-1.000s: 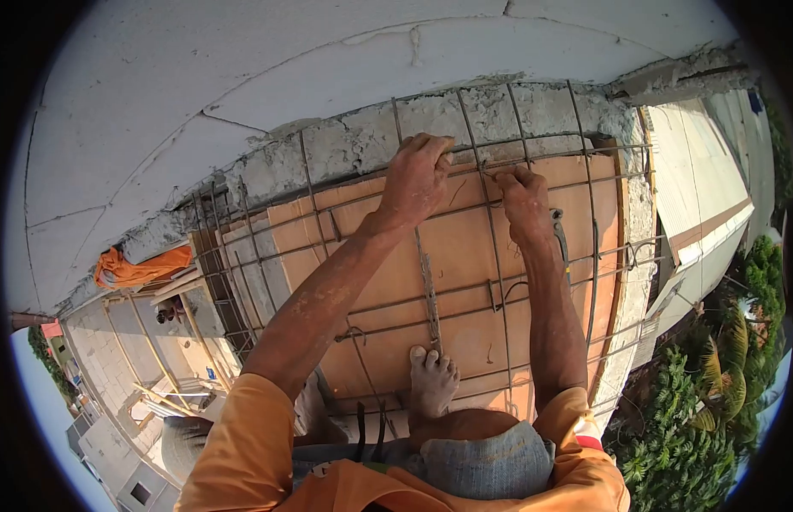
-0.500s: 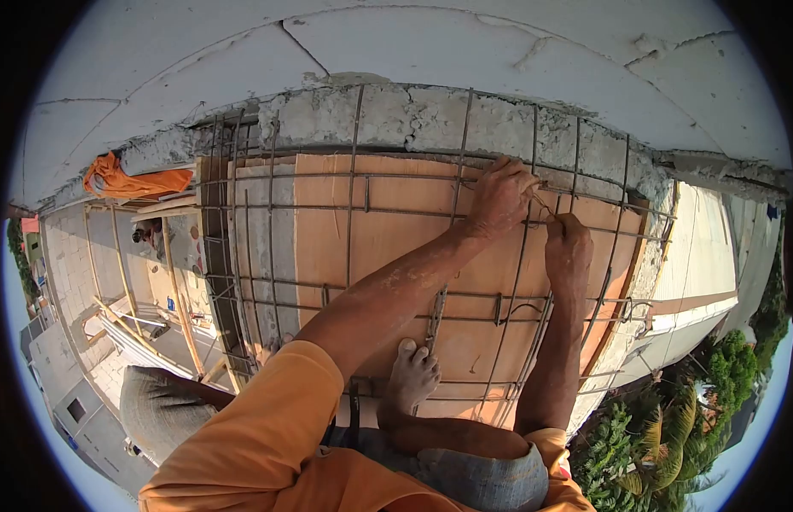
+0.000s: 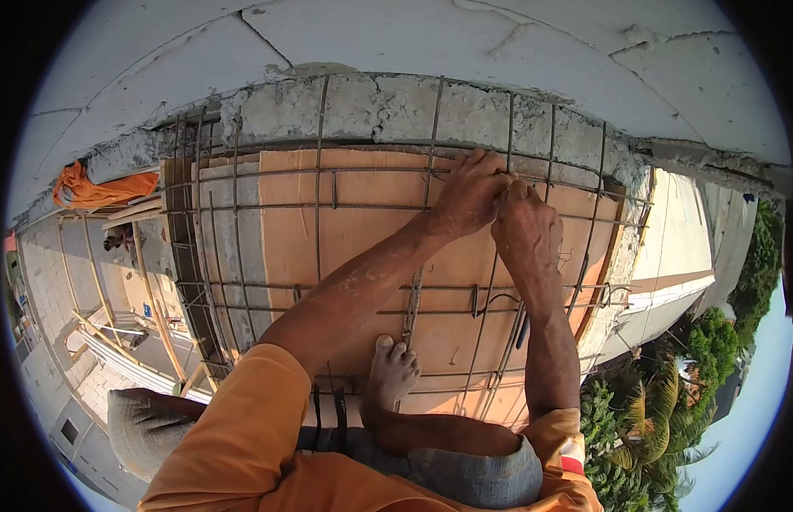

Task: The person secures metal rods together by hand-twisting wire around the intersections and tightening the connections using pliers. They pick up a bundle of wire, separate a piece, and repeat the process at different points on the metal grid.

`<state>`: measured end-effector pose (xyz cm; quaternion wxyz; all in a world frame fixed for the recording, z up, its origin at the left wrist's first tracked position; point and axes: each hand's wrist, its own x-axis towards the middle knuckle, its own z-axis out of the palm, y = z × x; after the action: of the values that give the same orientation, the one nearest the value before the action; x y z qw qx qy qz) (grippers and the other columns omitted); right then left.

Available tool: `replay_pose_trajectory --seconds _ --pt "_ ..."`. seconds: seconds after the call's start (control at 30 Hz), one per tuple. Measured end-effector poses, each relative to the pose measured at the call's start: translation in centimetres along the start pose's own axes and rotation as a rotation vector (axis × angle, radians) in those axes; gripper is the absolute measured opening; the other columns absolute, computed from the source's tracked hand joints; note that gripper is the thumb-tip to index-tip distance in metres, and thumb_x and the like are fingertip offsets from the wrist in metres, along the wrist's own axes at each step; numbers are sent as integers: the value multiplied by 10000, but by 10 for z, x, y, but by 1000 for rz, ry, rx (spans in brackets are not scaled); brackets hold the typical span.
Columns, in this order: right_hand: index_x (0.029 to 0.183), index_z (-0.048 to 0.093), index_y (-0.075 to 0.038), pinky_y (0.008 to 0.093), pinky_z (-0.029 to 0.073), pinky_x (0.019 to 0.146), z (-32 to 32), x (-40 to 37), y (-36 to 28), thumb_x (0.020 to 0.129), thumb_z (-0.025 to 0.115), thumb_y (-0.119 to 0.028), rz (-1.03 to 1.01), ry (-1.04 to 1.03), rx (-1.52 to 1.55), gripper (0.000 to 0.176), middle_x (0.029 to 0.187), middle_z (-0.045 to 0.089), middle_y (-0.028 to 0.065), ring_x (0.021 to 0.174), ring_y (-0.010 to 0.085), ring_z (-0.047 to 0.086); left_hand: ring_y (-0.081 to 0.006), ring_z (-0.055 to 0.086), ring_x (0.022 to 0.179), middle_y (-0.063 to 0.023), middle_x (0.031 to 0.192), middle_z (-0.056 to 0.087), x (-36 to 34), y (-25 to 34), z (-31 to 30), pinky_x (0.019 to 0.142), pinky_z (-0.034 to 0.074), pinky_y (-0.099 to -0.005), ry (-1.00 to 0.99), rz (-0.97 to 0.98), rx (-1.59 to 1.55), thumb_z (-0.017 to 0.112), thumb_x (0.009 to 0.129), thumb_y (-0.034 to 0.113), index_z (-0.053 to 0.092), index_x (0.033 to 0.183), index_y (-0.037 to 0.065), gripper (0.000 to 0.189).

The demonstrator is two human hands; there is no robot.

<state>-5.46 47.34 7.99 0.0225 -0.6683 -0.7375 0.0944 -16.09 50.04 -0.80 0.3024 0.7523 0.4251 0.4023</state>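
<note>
At the far side of the rusty steel rebar grid [image 3: 318, 205], the right hand [image 3: 526, 230] has closed against the left hand [image 3: 473, 192], fingers of both apparently clenched on one bar crossing.

Orange plywood formwork [image 3: 354, 230] beneath a rebar grid [image 3: 318, 205], one bare foot [image 3: 390, 371] on the bars.

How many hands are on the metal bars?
2: the left hand and right hand, side by side on the rebar grid near the concrete edge.
</note>
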Motion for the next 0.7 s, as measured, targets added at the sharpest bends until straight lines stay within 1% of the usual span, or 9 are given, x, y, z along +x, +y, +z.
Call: replay_pose_trajectory --seconds 0.07,0.13,0.17,0.23,0.3,0.43,0.5,0.63,0.7 --pt "849 538 0 481 487 579 -5 8 4 827 596 -58 -28 -21 -30 85 796 630 211 677 404 636 -249 498 937 -34 928 564 3 0 3 853 393 -393 28 -4 9 644 729 22 661 916 76 196" --pt "839 552 3 423 541 569 -17 22 18 779 599 -36 -165 -27 -52 85 801 643 192 702 358 669 -267 511 915 -53 899 566 5 0 9 836 396 -407 20 -90 94 635 732 19 648 875 72 153" --pt "829 548 10 448 516 600 -21 31 30 794 593 -32 -198 12 80 71 797 632 197 717 381 650 -267 511 915 -53 899 566 5 1 11 836 396 -407 17 -87 87 635 732 19 648 875 72 153" --pt "825 543 9 463 499 612 -21 41 49 805 594 -39 -130 25 184 73 785 622 197 719 392 639 -286 524 903 -75 882 569 7 2 14 822 401 -425 113 -80 45 623 739 9 641 864 64 138" --pt "831 545 2 496 473 639 -12 46 64 835 602 -74 -52 48 297 95 788 616 204 715 414 619 -287 528 906 -76 888 570 8 1 15 818 405 -429 103 -83 40 627 746 12 640 867 58 130" --pt "850 551 -5 497 476 640 4 34 68 841 594 -73 -18 106 228 81 833 629 215 717 427 617 -294 538 909 -81 889 583 9 6 12 824 416 -435 90 -125 36 646 766 28 643 875 51 111" --pt "851 559 -3 495 483 655 3 23 58 834 589 -74 58 51 102 79 864 632 222 741 431 619 -300 544 902 -83 884 589 8 1 17 816 423 -434 102 -122 45 655 767 38 646 881 51 114" --pt "846 580 0 476 463 642 10 6 56 841 591 -58 46 31 120 59 807 620 234 789 431 618 -314 566 890 -90 880 613 6 1 18 801 449 -428 121 -119 45 653 771 36 664 889 49 119" --pt "849 612 19 443 467 614 14 0 55 838 570 -86 43 -65 398 114 780 636 196 730 368 639 -315 572 889 -93 888 617 6 1 17 797 457 -424 120 -118 34 642 768 25 671 897 45 134"
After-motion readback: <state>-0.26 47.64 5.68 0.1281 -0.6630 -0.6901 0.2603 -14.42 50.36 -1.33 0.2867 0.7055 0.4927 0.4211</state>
